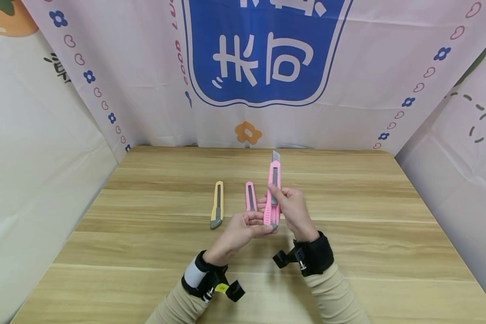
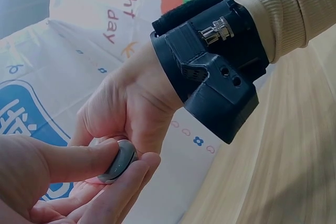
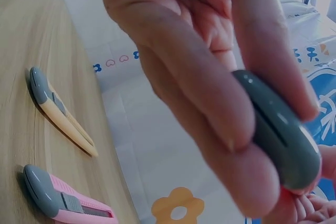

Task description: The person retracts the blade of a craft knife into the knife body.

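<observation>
My left hand [image 1: 241,230] pinches the grey end of a pink utility knife [image 1: 268,216] between thumb and fingers. The knife is held up off the table, its blade [image 1: 276,156] out of the far end. My right hand [image 1: 293,209] grips the same knife from the right, thumb on its front near the slider. In the left wrist view the knife's grey end [image 2: 121,161] shows between the left thumb and fingers. A smaller pink utility knife [image 1: 249,196] lies behind the hands, its near end hidden. A yellow utility knife [image 1: 217,203] lies to its left.
The wooden table [image 1: 368,270] spreads around the hands. Printed curtains [image 1: 146,117] hang at its back and sides. In the right wrist view the yellow and pink knives lie side by side, grey ends showing.
</observation>
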Demonstrator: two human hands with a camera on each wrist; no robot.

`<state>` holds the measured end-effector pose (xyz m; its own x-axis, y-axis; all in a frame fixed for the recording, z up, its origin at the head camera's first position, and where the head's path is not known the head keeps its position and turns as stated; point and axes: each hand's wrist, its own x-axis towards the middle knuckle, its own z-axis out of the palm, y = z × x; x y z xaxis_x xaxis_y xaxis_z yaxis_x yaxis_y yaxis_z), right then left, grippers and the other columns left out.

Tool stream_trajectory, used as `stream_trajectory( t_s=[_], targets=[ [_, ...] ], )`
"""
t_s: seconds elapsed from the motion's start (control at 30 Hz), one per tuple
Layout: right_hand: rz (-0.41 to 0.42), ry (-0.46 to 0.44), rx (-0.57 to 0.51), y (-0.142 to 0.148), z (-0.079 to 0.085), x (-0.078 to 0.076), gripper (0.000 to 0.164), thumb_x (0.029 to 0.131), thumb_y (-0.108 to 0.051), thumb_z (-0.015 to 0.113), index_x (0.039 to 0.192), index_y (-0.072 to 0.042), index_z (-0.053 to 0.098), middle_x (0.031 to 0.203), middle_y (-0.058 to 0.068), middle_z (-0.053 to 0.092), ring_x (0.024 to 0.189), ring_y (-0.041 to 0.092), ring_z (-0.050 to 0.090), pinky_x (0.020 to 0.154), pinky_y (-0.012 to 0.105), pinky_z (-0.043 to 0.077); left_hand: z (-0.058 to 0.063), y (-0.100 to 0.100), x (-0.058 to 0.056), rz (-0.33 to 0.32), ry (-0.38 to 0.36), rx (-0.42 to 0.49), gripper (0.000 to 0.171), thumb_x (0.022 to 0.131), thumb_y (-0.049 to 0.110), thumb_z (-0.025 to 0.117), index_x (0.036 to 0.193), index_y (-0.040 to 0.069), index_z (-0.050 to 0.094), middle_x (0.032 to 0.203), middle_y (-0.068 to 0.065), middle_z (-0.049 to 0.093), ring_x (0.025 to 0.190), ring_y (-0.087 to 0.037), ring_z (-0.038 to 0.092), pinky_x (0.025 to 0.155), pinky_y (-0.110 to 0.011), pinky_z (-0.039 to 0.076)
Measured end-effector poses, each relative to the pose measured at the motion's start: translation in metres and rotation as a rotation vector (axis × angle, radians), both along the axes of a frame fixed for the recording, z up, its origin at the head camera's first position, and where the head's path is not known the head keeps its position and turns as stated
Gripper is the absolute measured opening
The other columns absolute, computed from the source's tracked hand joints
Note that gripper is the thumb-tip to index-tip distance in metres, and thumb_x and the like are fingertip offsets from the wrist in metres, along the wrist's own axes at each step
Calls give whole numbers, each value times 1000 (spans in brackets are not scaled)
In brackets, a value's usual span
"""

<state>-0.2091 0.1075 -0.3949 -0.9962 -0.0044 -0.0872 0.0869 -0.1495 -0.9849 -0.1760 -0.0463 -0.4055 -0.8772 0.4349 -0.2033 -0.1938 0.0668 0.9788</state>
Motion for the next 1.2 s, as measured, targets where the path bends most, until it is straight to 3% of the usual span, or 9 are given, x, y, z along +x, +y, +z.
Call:
stream_trajectory(
  t_s=[0.23, 0.5, 0.73, 0.97, 1.2],
  targets=[
    [44, 13, -34, 3, 0, 1, 25, 97, -19, 57, 76, -8, 67, 65, -6, 74, 62, 8, 72, 61, 21, 59, -1, 1, 0, 0, -23, -3, 32, 88, 0, 64, 118, -9, 60, 113, -25, 69, 93, -17, 73, 94, -39, 57],
    [112, 25, -47, 5, 1, 2, 25, 98, -16, 54, 96, 7, 63, 65, -8, 74, 66, 7, 73, 66, 22, 61, -1, 0, -1, -13, -30, 19, 32, 89, -1, 62, 119, -10, 59, 114, -26, 68, 94, -17, 73, 90, -31, 59],
    [94, 24, -40, 5, 0, 1, 20, 98, -16, 55, 90, 1, 64, 67, -6, 75, 67, 8, 73, 65, 21, 60, -1, 1, -1, -10, -34, 31, 33, 89, -1, 62, 120, -10, 58, 116, -26, 67, 91, -13, 73, 89, -29, 59],
    [90, 12, -31, 6, 0, 1, 26, 97, -14, 56, 102, 10, 63, 75, 4, 77, 69, 8, 73, 67, 22, 60, -1, 0, -1, -17, -36, 39, 33, 90, -2, 61, 121, -11, 58, 116, -26, 67, 92, -13, 73, 89, -29, 59],
    [97, 17, -17, 6, -1, 0, 32, 97, -13, 57, 109, 16, 59, 77, 2, 78, 70, 6, 73, 69, 20, 60, -1, -2, -2, -12, -67, 57, 33, 90, -1, 60, 122, -8, 58, 117, -25, 67, 95, -17, 73, 95, -35, 57]
  ],
)
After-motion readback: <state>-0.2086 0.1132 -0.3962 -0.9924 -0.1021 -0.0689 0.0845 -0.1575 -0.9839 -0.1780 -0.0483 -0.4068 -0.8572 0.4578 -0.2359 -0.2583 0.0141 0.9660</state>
